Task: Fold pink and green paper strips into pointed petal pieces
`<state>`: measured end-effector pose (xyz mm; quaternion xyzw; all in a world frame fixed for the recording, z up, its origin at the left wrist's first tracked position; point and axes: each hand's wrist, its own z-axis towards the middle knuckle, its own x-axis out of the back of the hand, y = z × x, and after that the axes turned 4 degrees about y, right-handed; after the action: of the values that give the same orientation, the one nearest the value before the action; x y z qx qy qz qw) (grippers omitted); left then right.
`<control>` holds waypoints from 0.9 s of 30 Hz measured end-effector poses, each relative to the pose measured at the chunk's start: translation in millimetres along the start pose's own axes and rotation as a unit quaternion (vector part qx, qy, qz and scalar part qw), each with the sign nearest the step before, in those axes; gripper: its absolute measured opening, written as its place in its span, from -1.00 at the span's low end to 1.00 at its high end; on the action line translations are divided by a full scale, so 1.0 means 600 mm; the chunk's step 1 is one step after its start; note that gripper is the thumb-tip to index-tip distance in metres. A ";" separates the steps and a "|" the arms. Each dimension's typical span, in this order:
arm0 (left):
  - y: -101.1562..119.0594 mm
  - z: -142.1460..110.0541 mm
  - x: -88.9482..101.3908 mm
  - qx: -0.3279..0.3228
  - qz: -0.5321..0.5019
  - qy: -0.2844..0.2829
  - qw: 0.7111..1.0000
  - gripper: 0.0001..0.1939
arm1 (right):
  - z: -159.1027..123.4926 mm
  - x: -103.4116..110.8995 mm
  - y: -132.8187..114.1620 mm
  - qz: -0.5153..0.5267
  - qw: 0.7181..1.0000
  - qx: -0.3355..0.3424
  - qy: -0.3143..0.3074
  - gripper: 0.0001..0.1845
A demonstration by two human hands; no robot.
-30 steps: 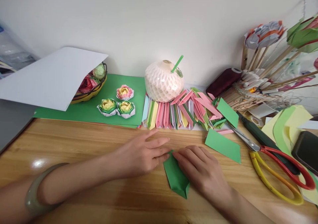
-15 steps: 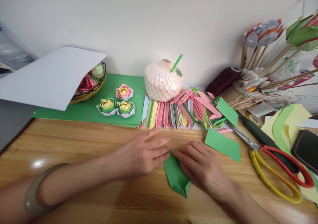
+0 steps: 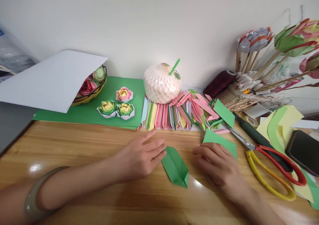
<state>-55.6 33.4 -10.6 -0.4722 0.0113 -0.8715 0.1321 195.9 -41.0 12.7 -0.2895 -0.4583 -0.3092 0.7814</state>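
Note:
A folded piece of green paper lies on the wooden table, with creases along it and a raised flap at its lower end. My left hand rests flat to its left with fingers spread, the fingertips touching its upper left corner. Apart from that paper, to the right, is my right hand, its fingers curled together and slightly blurred; nothing shows in them, and the thumb is hidden. Behind these fingers lies a flat green paper rectangle, partly covered by the hand. Another green rectangle sits farther back.
Scissors with red and yellow handles lie at right, near a black phone. Folded paper strips line the back below a net-wrapped coconut. Several paper flowers and a basket stand on green sheets.
My right hand has let go of the folded green paper and moved right, over the flat rectangle. My left hand has stayed at the paper's corner. The view has shifted slightly.

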 end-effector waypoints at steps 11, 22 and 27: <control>0.011 0.003 -0.005 0.034 0.016 0.058 0.998 -0.73 | -0.005 -0.018 -0.017 0.030 0.997 -0.078 -0.005 -0.81; -0.013 0.006 -0.004 0.066 -0.083 0.031 0.994 -0.76 | 0.029 -0.015 0.006 0.066 0.997 -0.025 -0.037 -0.86; -0.017 0.004 -0.010 0.010 -0.046 0.067 0.997 -0.78 | 0.030 -0.015 0.008 0.055 0.998 -0.012 -0.029 -0.90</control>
<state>-52.8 45.0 -12.9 -0.4114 -0.0102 -0.9064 0.0953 186.5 -22.8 11.2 -0.3324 -0.4603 -0.2628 0.7801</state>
